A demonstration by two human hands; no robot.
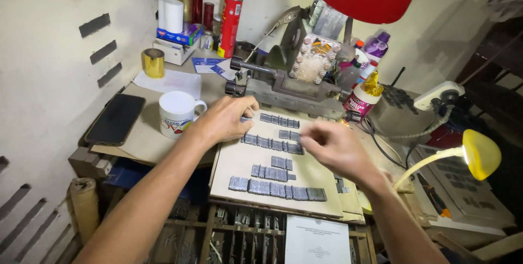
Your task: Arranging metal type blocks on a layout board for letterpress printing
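Metal type blocks (278,160) being set in rows on a cardboard sheet (239,160)

The right hand (338,147) is blurred, so whether its fingers are pinched on anything cannot be told. The fingers of the left hand (226,119) are curled narrow on a small grey block (246,119) at the far-left end of the top row. 5 rows are seen on the sheet, their long axes running left to right, beside the white mug (177,112).

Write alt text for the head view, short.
Two bare hands work over rows of small grey metal blocks on a cardboard sheet: the left hand touches the top row's left end, the right hand is blurred above the middle rows. A mug stands to the left.
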